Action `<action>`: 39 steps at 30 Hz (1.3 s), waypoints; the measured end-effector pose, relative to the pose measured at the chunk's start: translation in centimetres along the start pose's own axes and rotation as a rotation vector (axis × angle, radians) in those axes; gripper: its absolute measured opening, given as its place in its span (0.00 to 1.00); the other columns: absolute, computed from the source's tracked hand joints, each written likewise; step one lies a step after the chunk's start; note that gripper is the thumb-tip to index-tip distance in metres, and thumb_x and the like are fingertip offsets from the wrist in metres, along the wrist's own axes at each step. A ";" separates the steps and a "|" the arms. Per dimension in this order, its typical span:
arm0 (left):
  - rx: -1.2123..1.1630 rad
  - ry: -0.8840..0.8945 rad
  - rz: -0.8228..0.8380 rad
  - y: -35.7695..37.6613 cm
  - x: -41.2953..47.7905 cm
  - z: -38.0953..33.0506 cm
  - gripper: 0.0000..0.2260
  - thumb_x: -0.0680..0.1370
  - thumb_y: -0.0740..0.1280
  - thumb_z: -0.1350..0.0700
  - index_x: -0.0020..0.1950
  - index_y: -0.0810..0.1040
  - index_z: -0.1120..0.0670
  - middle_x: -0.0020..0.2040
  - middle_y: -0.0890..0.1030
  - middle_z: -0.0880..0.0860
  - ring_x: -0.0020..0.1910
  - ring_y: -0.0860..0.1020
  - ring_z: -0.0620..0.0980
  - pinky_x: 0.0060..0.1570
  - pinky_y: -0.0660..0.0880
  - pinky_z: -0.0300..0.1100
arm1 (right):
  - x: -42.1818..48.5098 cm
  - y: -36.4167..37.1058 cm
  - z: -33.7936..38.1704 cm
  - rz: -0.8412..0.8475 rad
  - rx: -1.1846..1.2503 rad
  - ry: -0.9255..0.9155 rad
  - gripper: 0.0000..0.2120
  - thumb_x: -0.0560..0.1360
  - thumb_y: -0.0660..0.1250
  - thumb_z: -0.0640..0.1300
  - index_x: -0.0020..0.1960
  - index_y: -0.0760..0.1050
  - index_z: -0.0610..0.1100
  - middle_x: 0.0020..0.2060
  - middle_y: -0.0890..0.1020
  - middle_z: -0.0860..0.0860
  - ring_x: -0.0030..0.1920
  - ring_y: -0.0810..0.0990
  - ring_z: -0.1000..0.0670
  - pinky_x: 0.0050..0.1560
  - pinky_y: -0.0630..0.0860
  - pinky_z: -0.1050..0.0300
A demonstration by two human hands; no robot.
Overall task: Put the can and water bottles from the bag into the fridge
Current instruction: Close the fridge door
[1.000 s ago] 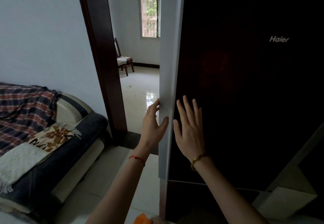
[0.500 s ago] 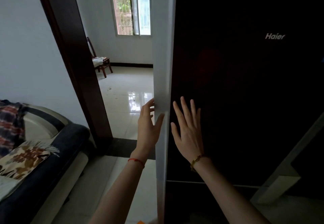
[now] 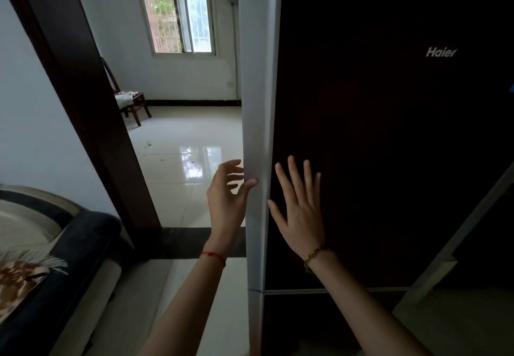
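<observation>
The tall dark fridge door point(image 3: 389, 147) fills the right half of the head view, with a white side edge point(image 3: 257, 105) facing me. My left hand point(image 3: 226, 199) holds that white edge: the thumb lies on its face and the curled fingers reach round its far side. My right hand point(image 3: 300, 205) presses flat on the dark front, fingers straight and spread. A seam point(image 3: 333, 290) marks a lower door beneath. No bag, can or water bottle is in view.
A dark wooden door frame point(image 3: 91, 110) stands to the left, opening onto a tiled room with a window point(image 3: 178, 13) and a wooden chair point(image 3: 130, 102). A dark sofa point(image 3: 55, 258) with a patterned cushion sits at the lower left, close to the fridge.
The sofa and door frame have slid left in view, and more of the far room shows. An orange thing at the bottom edge is gone from view. Both hands stay on the fridge door.
</observation>
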State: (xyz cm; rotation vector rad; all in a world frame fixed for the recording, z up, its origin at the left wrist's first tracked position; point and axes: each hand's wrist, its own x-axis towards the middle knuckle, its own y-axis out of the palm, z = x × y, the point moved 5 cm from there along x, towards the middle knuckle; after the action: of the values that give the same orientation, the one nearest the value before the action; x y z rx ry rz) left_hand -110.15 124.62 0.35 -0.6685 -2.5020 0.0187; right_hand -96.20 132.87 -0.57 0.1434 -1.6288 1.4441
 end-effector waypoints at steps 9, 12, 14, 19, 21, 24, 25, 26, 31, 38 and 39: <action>-0.058 -0.086 -0.019 -0.2 0.6 1.3 0.18 0.70 0.78 0.52 0.57 0.79 0.50 0.51 0.84 0.48 0.50 0.83 0.48 0.46 0.81 0.41 | 0.4 2.0 -0.4 -0.101 -0.085 0.003 0.39 0.77 0.60 0.59 0.78 0.41 0.51 0.78 0.40 0.52 0.78 0.42 0.43 0.76 0.41 0.39; -0.054 -0.079 -0.018 -0.2 0.9 1.5 0.17 0.69 0.78 0.52 0.56 0.80 0.50 0.50 0.84 0.48 0.50 0.83 0.46 0.44 0.80 0.37 | 0.6 2.5 -0.5 -0.124 -0.109 -0.008 0.38 0.77 0.59 0.60 0.78 0.40 0.51 0.77 0.39 0.52 0.78 0.40 0.44 0.76 0.41 0.38; -0.037 -0.054 -0.018 -0.3 1.0 1.4 0.18 0.69 0.78 0.52 0.56 0.80 0.50 0.50 0.84 0.47 0.50 0.82 0.44 0.45 0.80 0.35 | 0.6 2.7 -0.6 -0.142 -0.120 -0.017 0.38 0.77 0.57 0.60 0.78 0.39 0.51 0.77 0.38 0.51 0.78 0.39 0.44 0.76 0.39 0.39; -0.026 -0.056 -0.013 -0.1 1.5 1.2 0.19 0.68 0.79 0.52 0.57 0.80 0.51 0.50 0.84 0.45 0.49 0.82 0.42 0.45 0.79 0.35 | 0.9 2.8 -1.0 -0.169 -0.109 -0.031 0.39 0.77 0.58 0.59 0.78 0.39 0.51 0.77 0.38 0.52 0.77 0.38 0.44 0.76 0.38 0.39; -0.029 -0.057 -0.004 -0.1 1.6 1.3 0.19 0.68 0.79 0.51 0.57 0.80 0.51 0.50 0.84 0.45 0.49 0.82 0.41 0.45 0.80 0.36 | 0.9 2.7 -0.9 -0.170 -0.106 -0.030 0.39 0.77 0.58 0.59 0.77 0.39 0.51 0.77 0.38 0.52 0.77 0.38 0.45 0.76 0.37 0.40; -0.033 -0.061 0.002 -0.2 1.4 1.3 0.19 0.68 0.79 0.51 0.56 0.80 0.52 0.50 0.84 0.46 0.49 0.82 0.43 0.46 0.80 0.39 | 0.8 2.8 -0.8 -0.156 -0.120 -0.019 0.39 0.77 0.59 0.59 0.77 0.39 0.51 0.77 0.38 0.52 0.77 0.37 0.45 0.76 0.37 0.40; -0.033 -0.061 0.004 -0.2 1.3 1.2 0.19 0.68 0.79 0.52 0.56 0.79 0.52 0.51 0.84 0.46 0.50 0.82 0.43 0.47 0.81 0.40 | 0.8 2.7 -0.7 -0.151 -0.123 -0.014 0.39 0.77 0.59 0.59 0.77 0.39 0.51 0.77 0.38 0.52 0.77 0.37 0.45 0.76 0.37 0.40; -0.034 -0.059 0.004 -0.2 1.3 1.1 0.18 0.69 0.79 0.52 0.56 0.80 0.52 0.51 0.84 0.46 0.50 0.82 0.43 0.47 0.81 0.41 | 0.8 2.7 -0.7 -0.147 -0.126 -0.009 0.39 0.77 0.59 0.59 0.77 0.39 0.51 0.77 0.38 0.52 0.77 0.37 0.44 0.76 0.37 0.40; -0.047 -0.072 0.016 -0.2 1.0 0.9 0.17 0.70 0.78 0.52 0.56 0.80 0.52 0.50 0.84 0.48 0.49 0.83 0.45 0.47 0.81 0.41 | 0.7 2.2 -0.5 -0.116 -0.120 0.011 0.37 0.78 0.56 0.60 0.77 0.39 0.52 0.77 0.38 0.52 0.78 0.38 0.45 0.76 0.39 0.40; -0.042 -0.083 0.046 -0.7 0.7 0.9 0.17 0.70 0.78 0.48 0.55 0.80 0.50 0.50 0.84 0.47 0.49 0.83 0.47 0.45 0.80 0.38 | 0.2 0.6 0.3 -0.080 -0.038 0.030 0.34 0.78 0.61 0.56 0.78 0.49 0.49 0.77 0.47 0.51 0.78 0.43 0.44 0.76 0.44 0.40; -0.035 -0.077 0.055 -0.7 0.7 0.8 0.17 0.70 0.78 0.48 0.56 0.80 0.51 0.50 0.84 0.48 0.49 0.83 0.47 0.44 0.80 0.36 | 0.2 0.3 0.5 -0.069 -0.013 0.036 0.34 0.78 0.62 0.55 0.77 0.50 0.48 0.78 0.47 0.51 0.78 0.43 0.44 0.76 0.44 0.40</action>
State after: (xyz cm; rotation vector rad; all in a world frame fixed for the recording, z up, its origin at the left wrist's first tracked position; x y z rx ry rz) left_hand -111.40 124.40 0.15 -0.7637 -2.5618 0.0210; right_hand -96.74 132.66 -0.59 0.1634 -1.5892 1.3761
